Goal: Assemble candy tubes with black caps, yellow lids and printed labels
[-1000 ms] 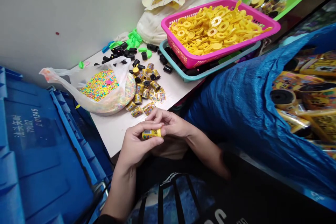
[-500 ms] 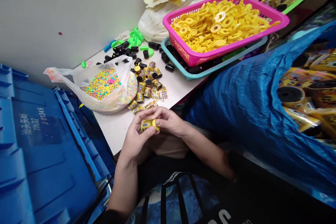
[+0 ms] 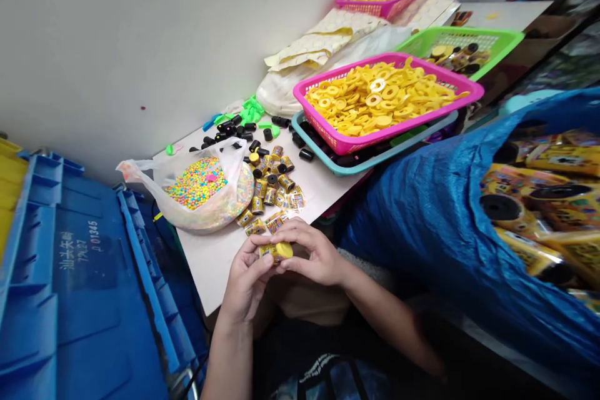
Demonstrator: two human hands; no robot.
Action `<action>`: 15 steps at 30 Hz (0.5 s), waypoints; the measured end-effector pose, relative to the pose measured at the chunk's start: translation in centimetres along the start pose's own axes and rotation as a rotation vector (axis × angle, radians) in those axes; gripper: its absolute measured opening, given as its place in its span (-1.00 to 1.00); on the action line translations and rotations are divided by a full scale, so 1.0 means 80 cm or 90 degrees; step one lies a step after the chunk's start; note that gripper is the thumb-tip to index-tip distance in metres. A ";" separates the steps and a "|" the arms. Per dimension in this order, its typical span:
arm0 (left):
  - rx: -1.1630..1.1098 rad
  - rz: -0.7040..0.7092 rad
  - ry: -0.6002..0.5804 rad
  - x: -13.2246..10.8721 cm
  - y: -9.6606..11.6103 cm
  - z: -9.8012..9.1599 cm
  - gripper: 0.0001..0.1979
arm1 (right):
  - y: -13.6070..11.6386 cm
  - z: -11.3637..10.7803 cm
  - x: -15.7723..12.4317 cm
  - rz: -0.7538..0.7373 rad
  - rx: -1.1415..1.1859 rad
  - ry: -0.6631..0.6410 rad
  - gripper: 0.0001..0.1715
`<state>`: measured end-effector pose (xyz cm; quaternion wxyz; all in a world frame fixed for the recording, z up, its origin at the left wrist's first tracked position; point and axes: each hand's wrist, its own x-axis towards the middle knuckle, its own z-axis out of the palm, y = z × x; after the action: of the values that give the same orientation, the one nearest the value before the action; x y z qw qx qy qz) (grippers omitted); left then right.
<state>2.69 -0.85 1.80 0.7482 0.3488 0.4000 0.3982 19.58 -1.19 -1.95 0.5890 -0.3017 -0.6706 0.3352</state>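
Observation:
Near the table's front edge, my left hand (image 3: 247, 275) grips the label-wrapped body of a small yellow container (image 3: 275, 252). The fingers of my right hand (image 3: 315, 254) are curled round its plain yellow end. Just beyond my hands, several labelled small containers (image 3: 257, 205) and loose printed labels (image 3: 295, 200) lie on the white table (image 3: 206, 269). To their left rests an open plastic bag (image 3: 206, 220) of multicoloured beads (image 3: 197, 182). Black cylinders (image 3: 225, 132) are scattered farther back.
A pink basket (image 3: 344, 144) of yellow ring-shaped parts stands on a teal tray (image 3: 351, 169) at the back right. Behind are a green basket (image 3: 509, 44) and another pink basket (image 3: 389, 9). A blue sack (image 3: 398, 212) stands right; blue crates (image 3: 94, 300) stand left.
The view has shifted, showing more of the back. The small container is now turned so its yellow end faces up more, and the fingers of my right hand have spread further round it.

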 end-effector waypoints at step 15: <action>-0.008 0.030 0.070 0.007 -0.003 0.004 -0.68 | 0.014 -0.008 -0.009 0.156 0.176 0.058 -0.51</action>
<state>3.27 -0.50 1.52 0.7178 0.3311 0.4295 0.4366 20.32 -1.03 -3.26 0.6093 -0.3122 -0.5488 0.4798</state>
